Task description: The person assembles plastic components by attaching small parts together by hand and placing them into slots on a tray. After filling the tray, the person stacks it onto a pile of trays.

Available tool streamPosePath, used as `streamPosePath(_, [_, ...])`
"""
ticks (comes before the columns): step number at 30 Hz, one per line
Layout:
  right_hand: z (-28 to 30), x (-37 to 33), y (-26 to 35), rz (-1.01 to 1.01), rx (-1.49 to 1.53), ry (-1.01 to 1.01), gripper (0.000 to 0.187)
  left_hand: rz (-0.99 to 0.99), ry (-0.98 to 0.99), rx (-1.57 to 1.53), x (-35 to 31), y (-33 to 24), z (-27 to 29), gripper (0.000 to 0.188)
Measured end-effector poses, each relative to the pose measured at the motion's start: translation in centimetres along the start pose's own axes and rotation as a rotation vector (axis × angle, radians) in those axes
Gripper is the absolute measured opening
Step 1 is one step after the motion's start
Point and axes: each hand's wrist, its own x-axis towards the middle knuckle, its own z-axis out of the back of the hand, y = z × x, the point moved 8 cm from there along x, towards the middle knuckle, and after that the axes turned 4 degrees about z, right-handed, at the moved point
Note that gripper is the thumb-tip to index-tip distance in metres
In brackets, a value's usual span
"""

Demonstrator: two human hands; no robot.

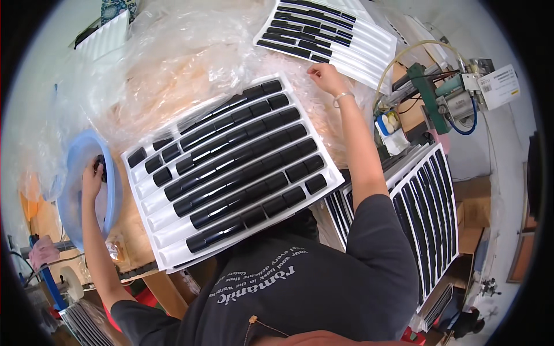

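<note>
A white ridged tray [157, 245] lies tilted in front of me, with rows of short glossy black curved pieces [242, 150] in its grooves. Some grooves have gaps at their ends. To its left, my left hand [92, 177] reaches into a light blue oval basin [113, 199]. Its fingers close on a small black piece [101, 165] there; part of it is hidden. My right hand [328, 79] hovers beyond the tray's far right corner, fingers curled together in a pinch. Whatever they may hold cannot be made out. A bracelet circles that wrist.
Crumpled clear plastic sheeting [173, 52] covers the far side of the table. Another partly filled white tray [360, 52] lies at the far right. Beside my right arm stand a clamp-like machine with hoses [427, 98] and more filled trays [427, 225].
</note>
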Motion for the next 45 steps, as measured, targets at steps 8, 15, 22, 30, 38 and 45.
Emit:
streamPosePath(8, [-1.2,-2.1,-1.9,-0.165,-0.301,0.107,0.023,0.015,-0.223,-0.225,-4.4,-6.4,4.2,0.024])
streamPosePath(15, [-1.9,-1.3,-2.5,-0.161,-0.286,0.089,0.027,-0.015,-0.386,-0.192,-6.4,-6.7,6.2,0.018])
streamPosePath(22, [-0.5,-6.4,-2.1,-0.397,-0.242,0.098,0.068,-0.004,-0.423,-0.305,-6.3,-5.1,6.1,0.021])
streamPosePath(30, [-0.5,-12.8,-7.3,-0.703,-0.369,0.33,0.063,0.008,-0.381,-0.368,-10.3,-13.5,7.3,0.022])
streamPosePath(38, [5.9,-8.0,5.9,-0.182,-0.105,-0.036,0.061,0.174,-0.221,0.162,-9.9,1.6,8.3,0.029])
streamPosePath(45, [17.5,-15.7,27.2,0.504,-0.071,-0.472,0.023,0.349,0.215,-0.055,-7.3,-2.7,2.3,0.02])
